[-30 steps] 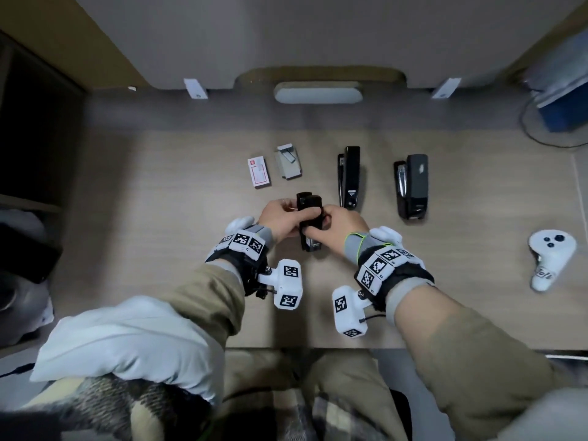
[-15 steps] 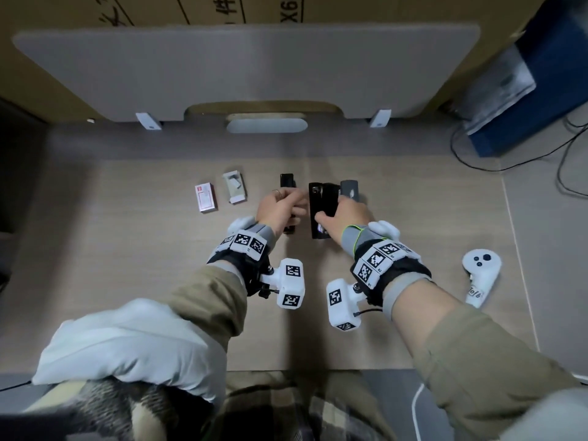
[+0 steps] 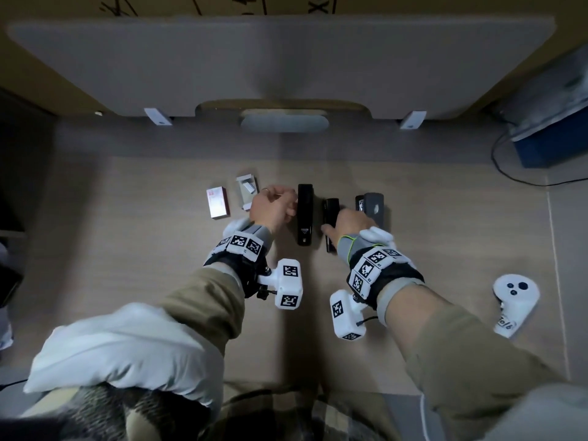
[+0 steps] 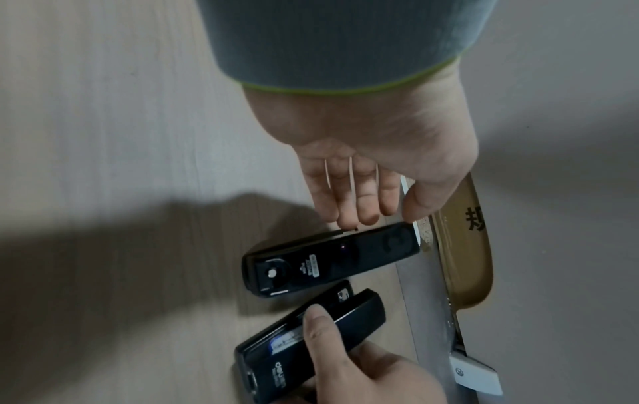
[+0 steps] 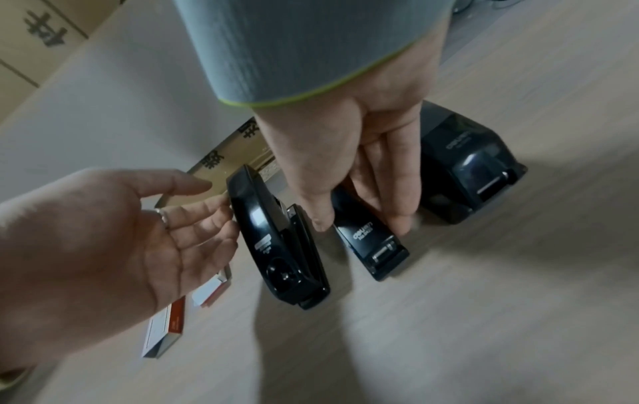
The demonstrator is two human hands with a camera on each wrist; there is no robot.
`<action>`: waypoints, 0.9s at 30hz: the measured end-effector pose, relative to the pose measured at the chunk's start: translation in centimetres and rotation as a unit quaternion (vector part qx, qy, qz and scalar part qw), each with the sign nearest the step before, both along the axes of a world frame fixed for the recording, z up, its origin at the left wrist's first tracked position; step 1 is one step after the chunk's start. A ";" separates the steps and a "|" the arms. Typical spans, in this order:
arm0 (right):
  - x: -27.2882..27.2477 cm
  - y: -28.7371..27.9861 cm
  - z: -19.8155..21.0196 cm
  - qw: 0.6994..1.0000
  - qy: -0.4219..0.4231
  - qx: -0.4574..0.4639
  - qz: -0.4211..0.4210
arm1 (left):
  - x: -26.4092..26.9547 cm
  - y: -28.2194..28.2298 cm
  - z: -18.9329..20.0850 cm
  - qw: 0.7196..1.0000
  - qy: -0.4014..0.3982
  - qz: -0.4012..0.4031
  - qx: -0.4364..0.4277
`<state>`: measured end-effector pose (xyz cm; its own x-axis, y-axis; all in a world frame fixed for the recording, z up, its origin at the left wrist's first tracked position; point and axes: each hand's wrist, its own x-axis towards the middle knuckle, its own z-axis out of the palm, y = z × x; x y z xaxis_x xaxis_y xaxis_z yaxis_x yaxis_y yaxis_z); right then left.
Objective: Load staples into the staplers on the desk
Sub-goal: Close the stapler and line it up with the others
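since a second ago the small stapler (image 3: 331, 222) has gone from held up between both hands down to the desk (image 3: 127, 249), between the long stapler (image 3: 304, 214) and the grey stapler (image 3: 374, 206). right hand (image 3: 351, 226) grips the small one, thumb and fingers curled around its sides. left hand (image 3: 270, 206) is loose, fingers nearly straight, tips touching the long stapler's left side, holding nothing. closed staple box (image 3: 218, 203) and opened staple box (image 3: 246, 192) sit left of that hand.

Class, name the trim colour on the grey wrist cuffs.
Lime green, clearest on the cuff in the right wrist view.
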<state>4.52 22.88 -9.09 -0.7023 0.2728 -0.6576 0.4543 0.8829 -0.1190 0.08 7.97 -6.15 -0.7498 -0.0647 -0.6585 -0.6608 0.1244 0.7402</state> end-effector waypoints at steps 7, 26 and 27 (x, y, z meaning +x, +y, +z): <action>-1.7 -0.7 0.1 0.999 -0.043 -0.008 -0.011 | -1.0 -0.8 -0.8 1.000 -0.023 -0.006 0.008; 4.3 3.7 0.7 0.981 0.110 -0.026 -0.160 | 3.8 -0.9 -1.9 0.995 -0.010 -0.034 -0.092; 4.7 3.7 1.0 0.980 0.115 -0.027 -0.161 | 4.1 -1.1 -2.0 0.994 -0.013 -0.030 -0.102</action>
<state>9.27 26.60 -8.12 -0.7163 0.4745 -0.5116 0.6647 0.6871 -0.2933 4.22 6.87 -8.15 -0.7390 -0.1554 -0.6556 -0.6666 0.3096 0.6781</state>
